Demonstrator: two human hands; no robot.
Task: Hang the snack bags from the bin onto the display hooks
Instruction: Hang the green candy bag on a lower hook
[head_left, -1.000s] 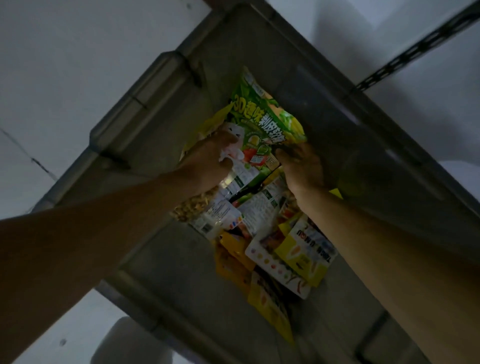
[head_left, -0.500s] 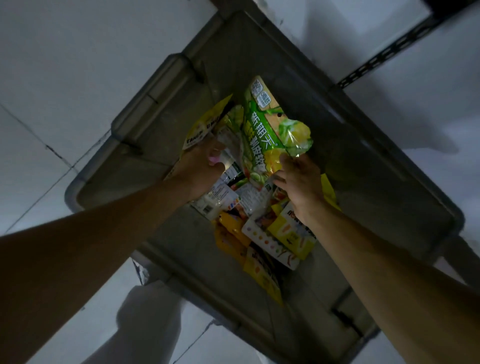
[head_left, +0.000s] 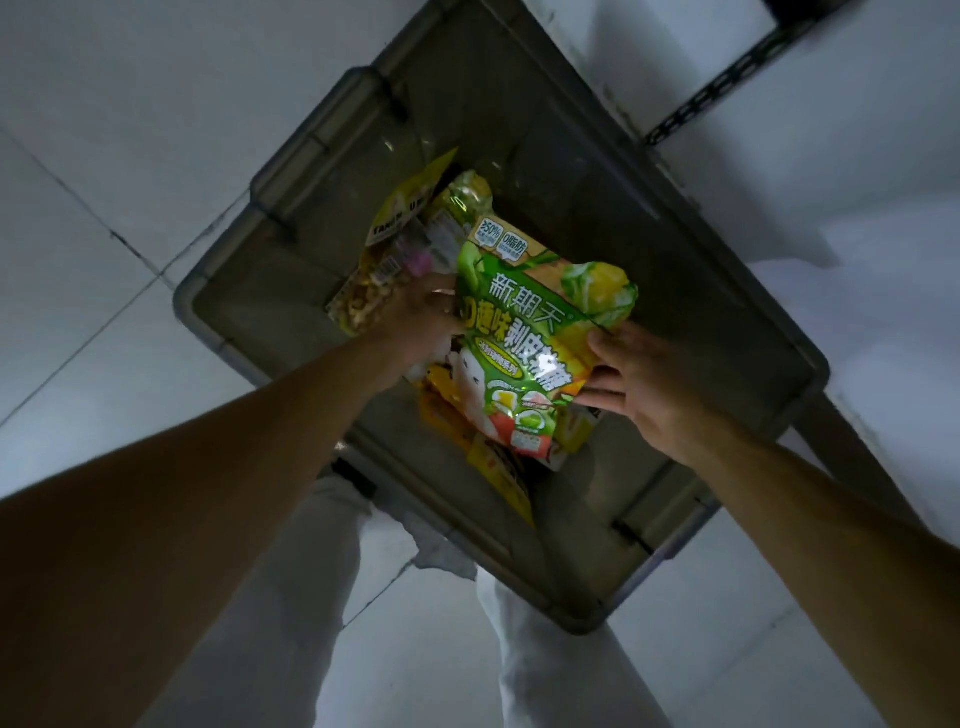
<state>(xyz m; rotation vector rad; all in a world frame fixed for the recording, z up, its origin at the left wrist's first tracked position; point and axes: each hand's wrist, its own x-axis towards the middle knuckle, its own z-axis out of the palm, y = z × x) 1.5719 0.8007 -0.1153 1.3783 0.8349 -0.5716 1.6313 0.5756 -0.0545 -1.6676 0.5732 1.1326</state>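
A grey plastic bin (head_left: 244, 260) sits on the floor below me. Above it, my right hand (head_left: 644, 389) pinches the right edge of a large green snack bag (head_left: 524, 338) with white lettering. My left hand (head_left: 421, 322) grips a bunch of other bags, among them a yellow bag (head_left: 400, 208) and a clear bag of nuts (head_left: 363, 301), and touches the green bag's left edge. A few yellow bags (head_left: 498, 473) still lie in the bin under the lifted ones. No display hooks are in view.
White tiled floor (head_left: 104, 156) surrounds the bin. My legs in white trousers (head_left: 291, 597) stand at its near side. A dark perforated metal upright (head_left: 727, 78) runs along the upper right beside white panels.
Both hands have risen out of the bin with the bags. The green bag has turned to face me and sits higher. The view has pulled back, showing the whole bin and my legs.
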